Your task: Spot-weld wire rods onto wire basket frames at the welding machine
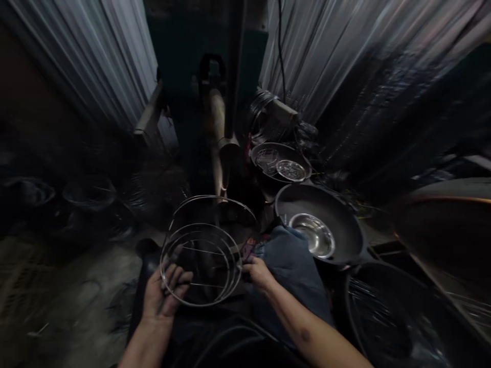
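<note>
A round basket-like frame of thin metal wire (201,305) is held above my lap, with several rings and straight cross wires. On its lower left side, my left hand (164,291) has its fingers curled around the rim wire. At the right side of the rings, my right hand (258,272) pinches the wire with its fingers closed. Just beyond the right hand lies a small reddish, blurred item (248,247) that I cannot make out. Denim-covered leg (293,271) shows under my right forearm.
A machine with a yellowish bar (218,115) stands ahead. To the right are a dark basin (345,230) holding a shiny metal bowl (312,235), a farther pan (259,153) with small metal pieces, and a nearer dark tub (355,317). Wire coils (261,110) lie behind.
</note>
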The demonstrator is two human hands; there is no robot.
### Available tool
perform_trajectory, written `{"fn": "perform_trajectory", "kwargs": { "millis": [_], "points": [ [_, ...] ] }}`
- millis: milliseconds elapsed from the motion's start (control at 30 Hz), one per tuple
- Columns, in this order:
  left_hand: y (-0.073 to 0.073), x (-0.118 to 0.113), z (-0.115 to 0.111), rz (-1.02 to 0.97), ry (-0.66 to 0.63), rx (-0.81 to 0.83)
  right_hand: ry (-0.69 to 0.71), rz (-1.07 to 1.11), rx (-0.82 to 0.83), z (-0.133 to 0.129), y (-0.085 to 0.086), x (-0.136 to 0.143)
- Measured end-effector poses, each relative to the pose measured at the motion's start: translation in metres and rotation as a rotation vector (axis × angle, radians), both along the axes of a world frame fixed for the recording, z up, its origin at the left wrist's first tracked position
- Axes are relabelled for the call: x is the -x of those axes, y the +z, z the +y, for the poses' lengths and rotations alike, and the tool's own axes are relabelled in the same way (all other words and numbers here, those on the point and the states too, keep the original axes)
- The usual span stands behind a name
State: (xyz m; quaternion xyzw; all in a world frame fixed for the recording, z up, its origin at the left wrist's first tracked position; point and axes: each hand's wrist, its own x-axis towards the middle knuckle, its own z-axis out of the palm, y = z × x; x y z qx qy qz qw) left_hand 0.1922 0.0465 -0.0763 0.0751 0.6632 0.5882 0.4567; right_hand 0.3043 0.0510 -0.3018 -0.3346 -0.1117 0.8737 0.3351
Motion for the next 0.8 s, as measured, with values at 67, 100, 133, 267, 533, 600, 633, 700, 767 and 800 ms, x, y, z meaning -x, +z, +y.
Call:
{"fn": "perform_trajectory", "kwargs": {
  "millis": [67, 100, 133, 267, 533, 600, 633, 700, 767, 800],
  "points": [
    [-0.003, 0.006, -0.008, -0.158, 0.023, -0.130, 0.002, 0.031, -0.023, -0.003, -0.002, 0.003],
    [-0.005, 0.010, -0.012, -0.207, 0.033, -0.187, 0.005, 0.034, -0.011, -0.005, -0.001, 0.004],
    [-0.006, 0.014, -0.015, -0.283, 0.023, -0.231, 0.017, 0.027, 0.005, -0.006, 0.001, 0.005],
    [-0.009, 0.034, -0.025, -0.573, 0.048, -0.422, 0.099, -0.026, -0.030, -0.010, 0.012, 0.010],
    [-0.010, 0.053, -0.034, -0.651, -0.046, -0.523, 0.218, -0.120, -0.093, -0.017, 0.027, 0.010],
    [-0.007, 0.052, -0.035, -0.642, -0.039, -0.524, 0.238, -0.137, -0.092, -0.017, 0.032, 0.009],
    [-0.006, 0.051, -0.035, -0.631, -0.026, -0.519, 0.245, -0.147, -0.091, -0.017, 0.034, 0.009],
    [-0.003, 0.049, -0.036, -0.591, 0.004, -0.507, 0.248, -0.160, -0.088, -0.017, 0.036, 0.010],
    [-0.002, 0.048, -0.037, -0.526, 0.024, -0.492, 0.251, -0.158, -0.091, -0.017, 0.035, 0.013],
    [-0.002, 0.047, -0.037, -0.482, 0.030, -0.484, 0.254, -0.155, -0.093, -0.017, 0.032, 0.015]
  ]
}}
